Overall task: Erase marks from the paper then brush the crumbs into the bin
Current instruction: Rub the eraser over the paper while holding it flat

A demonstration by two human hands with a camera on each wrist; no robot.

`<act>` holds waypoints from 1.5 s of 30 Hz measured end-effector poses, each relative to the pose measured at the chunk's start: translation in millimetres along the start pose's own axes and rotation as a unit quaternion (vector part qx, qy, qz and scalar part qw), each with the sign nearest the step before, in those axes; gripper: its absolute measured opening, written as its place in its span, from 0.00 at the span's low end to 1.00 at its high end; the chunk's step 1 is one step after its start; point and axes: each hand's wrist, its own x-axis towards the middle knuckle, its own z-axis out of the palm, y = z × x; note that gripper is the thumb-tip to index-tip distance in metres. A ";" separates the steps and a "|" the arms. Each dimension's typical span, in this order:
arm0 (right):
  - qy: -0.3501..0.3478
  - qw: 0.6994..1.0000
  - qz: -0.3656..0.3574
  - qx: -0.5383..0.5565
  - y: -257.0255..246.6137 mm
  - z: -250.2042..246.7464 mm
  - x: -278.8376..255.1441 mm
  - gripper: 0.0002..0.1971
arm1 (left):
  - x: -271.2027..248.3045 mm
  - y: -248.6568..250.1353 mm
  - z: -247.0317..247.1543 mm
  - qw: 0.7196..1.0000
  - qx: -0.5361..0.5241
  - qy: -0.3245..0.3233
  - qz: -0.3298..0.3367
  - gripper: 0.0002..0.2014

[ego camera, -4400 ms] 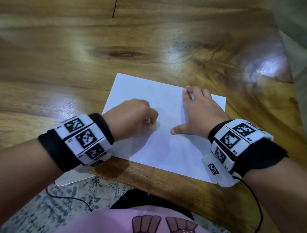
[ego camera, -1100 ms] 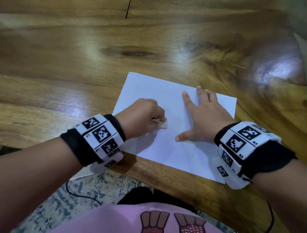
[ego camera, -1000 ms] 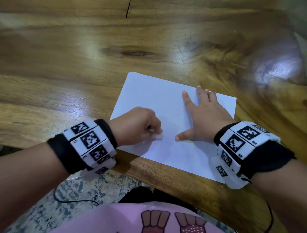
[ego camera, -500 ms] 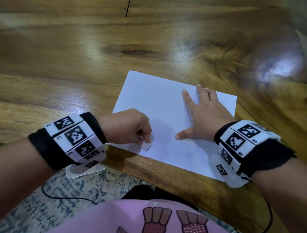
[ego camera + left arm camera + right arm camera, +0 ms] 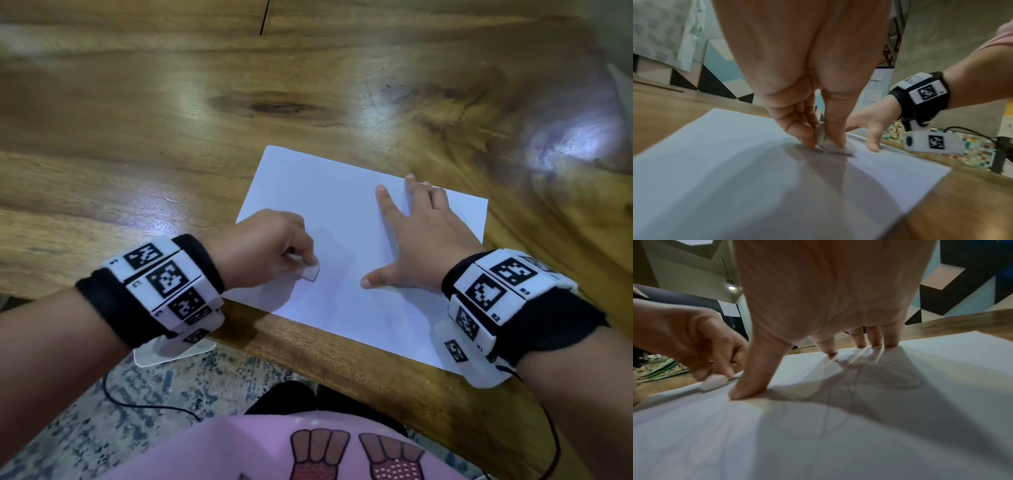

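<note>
White and small, the eraser (image 5: 311, 273) is sitting pinched between the thumb and curled fingertips of the left hand (image 5: 263, 251), its lower edge pressing on the paper (image 5: 329, 219) near the sheet's lower left part in the head view. In the left wrist view the eraser (image 5: 829, 142) is showing as a rounded, smooth block, blurred, squeezed between the thumb and the fingers (image 5: 797, 129) and touching the sheet. The right hand (image 5: 423, 240) is lying flat and spread on the right half of the paper, straight fingers fanned toward the far edge and the thumb (image 5: 754, 378) stretched out sideways toward the eraser (the two are near, not touching). Under the right palm in the right wrist view, faint thin pencil marks (image 5: 855, 386) are curving across the matte sheet; their shape is too pale to read. The paper is a plain rectangle lying skewed on the wooden table (image 5: 171, 120), its near edge running close along the table's edge. The wood is glossy, with flowing grain, a dark knot (image 5: 270, 106) in the upper middle of the frame and bright glare at the right. Black bands with white coded blocks are wrapping both wrists, and a speckled floor (image 5: 102, 428) is showing at lower left.
</note>
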 end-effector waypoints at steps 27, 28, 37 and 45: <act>0.000 1.000 0.000 0.011 1.4 2.2 1.6 0.66 | 8.1 -5.6 -6.6 1.000 0.004 0.002 0.005 0.05; -0.001 1.000 0.000 0.011 1.4 2.0 1.5 0.66 | 6.1 -6.9 -5.5 1.000 -0.002 0.000 0.006 0.04; -0.008 1.000 0.000 0.009 0.5 0.3 0.2 0.65 | 4.4 -6.8 -5.1 0.999 -0.004 -0.035 0.000 0.06; -0.009 1.000 0.000 0.002 1.1 -0.2 0.2 0.65 | 4.6 12.3 7.0 0.992 0.006 -0.123 0.017 0.04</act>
